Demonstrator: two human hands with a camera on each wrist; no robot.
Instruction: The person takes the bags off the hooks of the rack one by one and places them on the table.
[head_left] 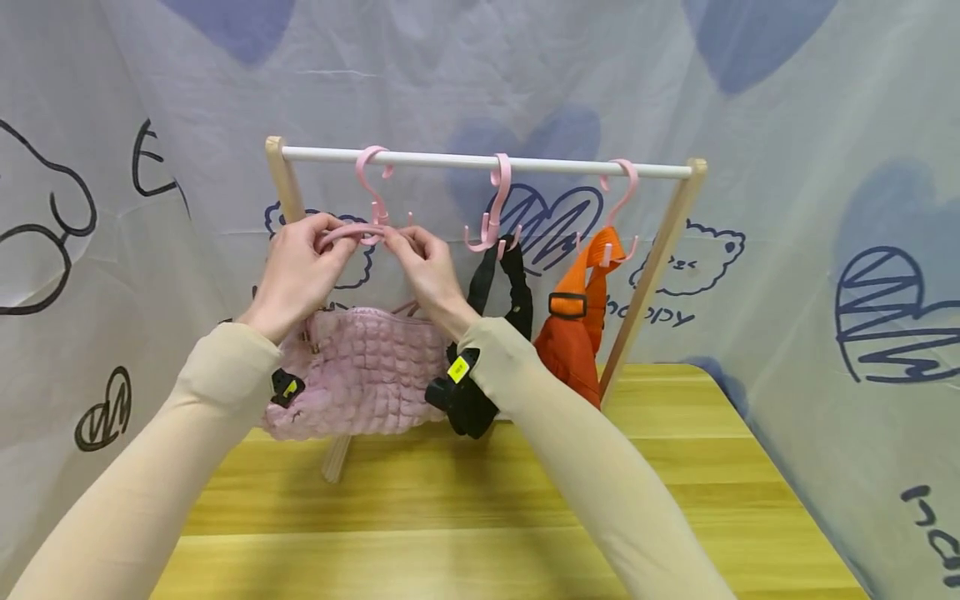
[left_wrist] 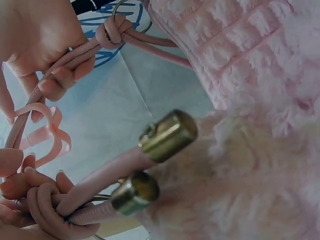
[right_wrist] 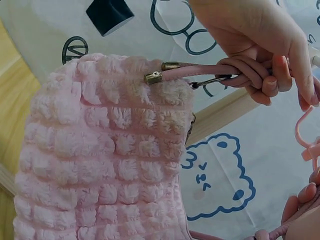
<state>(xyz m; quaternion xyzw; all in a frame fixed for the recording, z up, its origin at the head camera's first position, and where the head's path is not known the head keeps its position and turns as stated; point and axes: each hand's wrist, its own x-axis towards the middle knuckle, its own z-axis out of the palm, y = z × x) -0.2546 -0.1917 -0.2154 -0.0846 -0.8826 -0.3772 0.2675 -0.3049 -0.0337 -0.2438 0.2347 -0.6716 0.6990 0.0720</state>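
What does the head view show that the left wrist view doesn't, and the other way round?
Only the head view shows the orange bag and the white rail.

Only the left wrist view makes out the two knots in the pink handle.

Both show the pink bag, that handle, a pink hook, and the left hand and right hand holding the handle.
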